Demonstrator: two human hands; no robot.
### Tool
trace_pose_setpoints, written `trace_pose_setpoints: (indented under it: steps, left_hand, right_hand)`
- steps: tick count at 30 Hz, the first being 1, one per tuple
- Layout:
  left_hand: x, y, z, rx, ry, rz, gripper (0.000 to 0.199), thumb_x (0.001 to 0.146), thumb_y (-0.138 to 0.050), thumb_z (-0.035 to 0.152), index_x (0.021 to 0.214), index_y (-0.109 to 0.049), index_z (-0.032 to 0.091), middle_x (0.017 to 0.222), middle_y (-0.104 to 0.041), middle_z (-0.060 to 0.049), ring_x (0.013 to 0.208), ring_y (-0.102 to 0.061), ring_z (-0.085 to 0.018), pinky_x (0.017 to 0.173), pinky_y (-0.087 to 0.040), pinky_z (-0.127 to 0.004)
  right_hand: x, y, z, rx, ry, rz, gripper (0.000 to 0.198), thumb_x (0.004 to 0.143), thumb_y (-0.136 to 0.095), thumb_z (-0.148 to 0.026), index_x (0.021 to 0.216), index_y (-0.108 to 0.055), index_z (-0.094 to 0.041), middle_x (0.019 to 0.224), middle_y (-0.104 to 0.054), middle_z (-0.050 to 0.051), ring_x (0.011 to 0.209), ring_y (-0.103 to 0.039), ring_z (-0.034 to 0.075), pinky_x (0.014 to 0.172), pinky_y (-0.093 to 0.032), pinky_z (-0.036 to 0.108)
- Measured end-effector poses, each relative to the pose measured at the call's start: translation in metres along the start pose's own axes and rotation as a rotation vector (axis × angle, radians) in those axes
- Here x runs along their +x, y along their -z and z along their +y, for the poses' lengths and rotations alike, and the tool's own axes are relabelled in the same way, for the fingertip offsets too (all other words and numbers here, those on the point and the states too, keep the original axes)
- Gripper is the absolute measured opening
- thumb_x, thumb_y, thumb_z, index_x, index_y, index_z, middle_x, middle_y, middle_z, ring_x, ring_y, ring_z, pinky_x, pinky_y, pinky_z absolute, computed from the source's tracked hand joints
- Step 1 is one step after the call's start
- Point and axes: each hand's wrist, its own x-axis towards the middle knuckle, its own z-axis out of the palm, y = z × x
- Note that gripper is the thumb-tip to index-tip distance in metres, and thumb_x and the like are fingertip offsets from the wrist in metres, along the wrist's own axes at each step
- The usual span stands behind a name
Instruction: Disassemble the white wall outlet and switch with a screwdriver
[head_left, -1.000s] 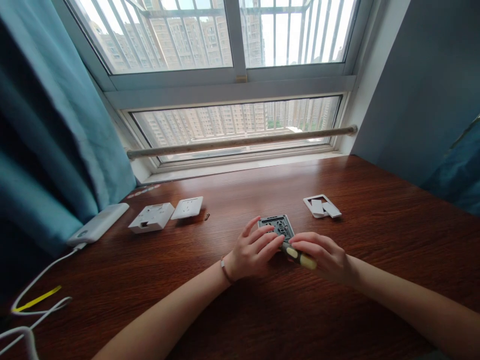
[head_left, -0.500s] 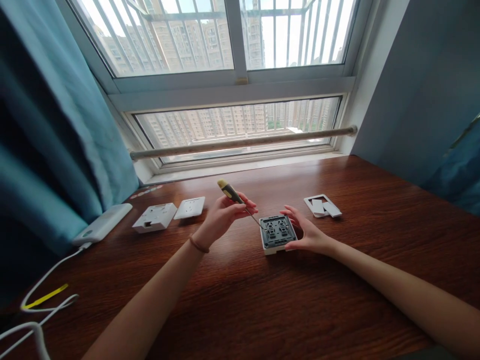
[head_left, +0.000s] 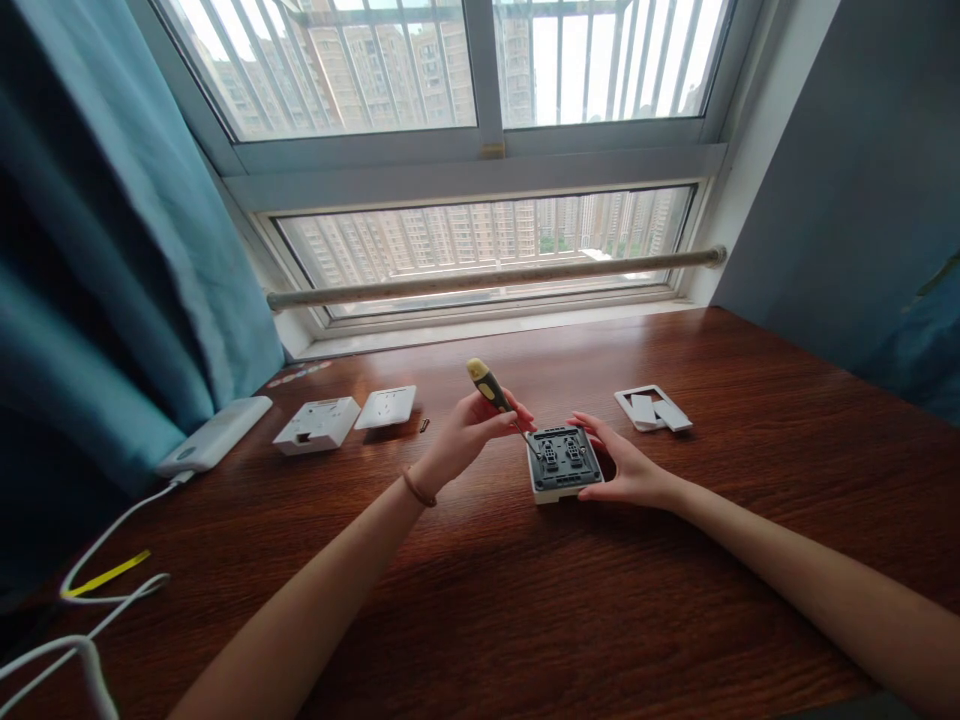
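- In the head view, the left hand [head_left: 471, 432] pinches the screwdriver [head_left: 491, 388], fingers pressed together low on its yellow-and-black handle, which tilts back toward the window.
- The right hand [head_left: 621, 462] braces the switch box [head_left: 561, 478]: thumb at the near side, fingers at the far side, the palm arched away from it.
- The switch box rests on the table [head_left: 480, 620] between the hands, dark face up, white sides below.
- The screwdriver's shaft slants down to the left part of that dark face, beside one of two raised mechanisms; whether the tip sits in a screw is too small to tell.
- The step in hand looks like working a fixing screw on the left of the dark face while the other hand steadies the box.
- As a judgement, the next move calls for seating the tip squarely, bringing the handle more upright and turning it under light pressure, with the right hand stopping the box from twisting.
- A white frame [head_left: 625, 408] with two loose plates [head_left: 672, 416] lies beyond the right hand; a socket plate [head_left: 386, 407], a white box [head_left: 316, 428] and small screws [head_left: 424, 425] lie off to the left.
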Motion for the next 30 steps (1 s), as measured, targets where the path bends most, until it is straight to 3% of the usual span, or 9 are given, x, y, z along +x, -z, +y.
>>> trace_pose_setpoints:
  steps: [7,25,30]
  left_hand:
    - [-0.001,-0.009,0.005,0.049,-0.068,0.024,0.020,0.076,-0.066,0.023,0.089,-0.053,0.012,0.083,-0.066,-0.005,0.076,-0.064,-0.016,0.076,-0.053,-0.034]
    - [-0.002,-0.012,0.004,0.111,-0.079,0.000,0.020,0.078,-0.064,0.024,0.090,-0.052,0.012,0.083,-0.064,-0.004,0.075,-0.063,-0.015,0.074,-0.053,-0.032]
    - [-0.003,-0.021,-0.003,0.285,-0.104,0.115,0.021,0.074,-0.068,0.026,0.080,-0.052,0.014,0.072,-0.064,-0.001,0.068,-0.064,-0.015,0.066,-0.051,-0.027]
  right_hand:
    - [0.000,0.000,-0.001,-0.005,0.011,-0.003,0.098,0.060,-0.079,-0.031,0.139,-0.022,-0.025,0.141,-0.034,0.015,0.127,-0.040,0.029,0.106,-0.031,0.048]
    - [0.001,0.001,-0.003,-0.046,0.014,-0.004,0.095,0.062,-0.078,-0.032,0.138,-0.022,-0.024,0.140,-0.035,0.014,0.126,-0.040,0.028,0.107,-0.031,0.046]
    - [0.001,0.001,-0.001,-0.052,0.024,-0.006,0.095,0.061,-0.079,-0.032,0.138,-0.023,-0.024,0.140,-0.034,0.014,0.126,-0.040,0.028,0.107,-0.030,0.047]
